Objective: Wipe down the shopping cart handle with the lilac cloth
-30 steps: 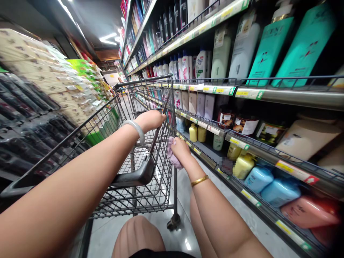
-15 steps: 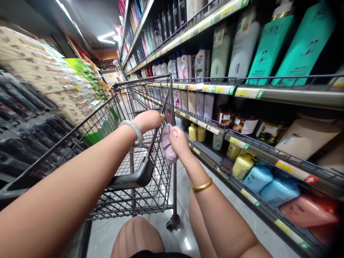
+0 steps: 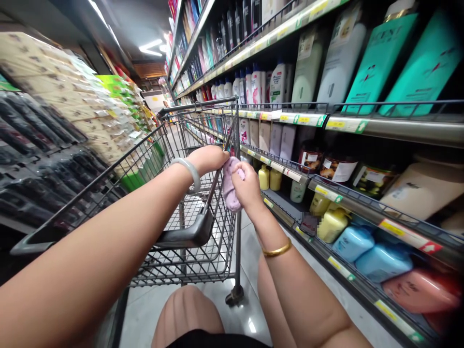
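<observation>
A metal shopping cart stands in front of me. My left hand, with a pale bangle at its wrist, reaches over the cart's near right corner, its fingers closed at the cart's side rail; most of the fingers are hidden. Just right of it, my right hand is closed on a purple cloth, which lies against the outside of the cart's right side. A gold bangle circles my right wrist.
Shelves of bottles and jars run close along the right. Packaged goods hang on the left. My knee is below the cart, near a caster on the tiled floor.
The view has shifted slightly, so the cart and shelves appear a little further right. My right hand has turned slightly on the cloth, its fingers now curled over the cloth's upper part.
</observation>
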Motion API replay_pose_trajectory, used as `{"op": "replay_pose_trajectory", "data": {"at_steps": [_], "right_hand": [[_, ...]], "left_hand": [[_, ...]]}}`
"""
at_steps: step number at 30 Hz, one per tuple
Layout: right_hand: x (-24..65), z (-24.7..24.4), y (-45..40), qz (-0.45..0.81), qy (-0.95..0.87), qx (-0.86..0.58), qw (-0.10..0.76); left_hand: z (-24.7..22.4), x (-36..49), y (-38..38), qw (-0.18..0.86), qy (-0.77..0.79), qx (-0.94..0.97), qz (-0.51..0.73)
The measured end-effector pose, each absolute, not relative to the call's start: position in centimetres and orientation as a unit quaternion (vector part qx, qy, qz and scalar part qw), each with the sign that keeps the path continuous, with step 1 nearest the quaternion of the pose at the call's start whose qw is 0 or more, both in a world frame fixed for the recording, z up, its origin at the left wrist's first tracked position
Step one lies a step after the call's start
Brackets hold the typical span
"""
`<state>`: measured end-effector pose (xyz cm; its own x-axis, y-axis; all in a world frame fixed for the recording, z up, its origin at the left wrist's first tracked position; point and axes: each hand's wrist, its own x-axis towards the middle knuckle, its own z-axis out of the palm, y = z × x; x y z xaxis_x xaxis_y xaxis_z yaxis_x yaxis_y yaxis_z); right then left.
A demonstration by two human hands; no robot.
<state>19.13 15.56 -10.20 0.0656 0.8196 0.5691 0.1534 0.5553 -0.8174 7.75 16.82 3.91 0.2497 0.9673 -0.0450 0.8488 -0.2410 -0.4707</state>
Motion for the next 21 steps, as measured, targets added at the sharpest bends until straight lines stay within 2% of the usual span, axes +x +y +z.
{"op": "replay_pose_trajectory", "data": {"at_steps": [3, 7, 9, 15, 17, 21], "right_hand": [[18.7, -9.8, 16.4, 0.254, -0.606, -0.359, 0.663], [18.2, -12.7, 19.4, 0.380, -0.534, -0.478, 0.584], [18.2, -13.2, 20.1, 0.403, -0.518, -0.482, 0.580], [17.9, -9.6, 19.6, 0.275, -0.483, -0.369, 0.745], [17.5, -9.6, 19.9, 0.262, -0.489, -0.398, 0.731], [17.0, -11.7, 19.5, 0.315, -0.545, -0.433, 0.646]], "left_hand": [[3.8, 7.8, 16.9, 0.170, -0.597, -0.766, 0.166], [4.0, 8.0, 16.5, 0.149, -0.614, -0.758, 0.159], [4.1, 8.1, 16.2, 0.141, -0.619, -0.758, 0.151], [4.0, 7.9, 16.0, 0.126, -0.615, -0.766, 0.134], [3.9, 7.8, 16.2, 0.124, -0.616, -0.766, 0.136], [3.8, 7.7, 16.4, 0.126, -0.620, -0.762, 0.140]]}}
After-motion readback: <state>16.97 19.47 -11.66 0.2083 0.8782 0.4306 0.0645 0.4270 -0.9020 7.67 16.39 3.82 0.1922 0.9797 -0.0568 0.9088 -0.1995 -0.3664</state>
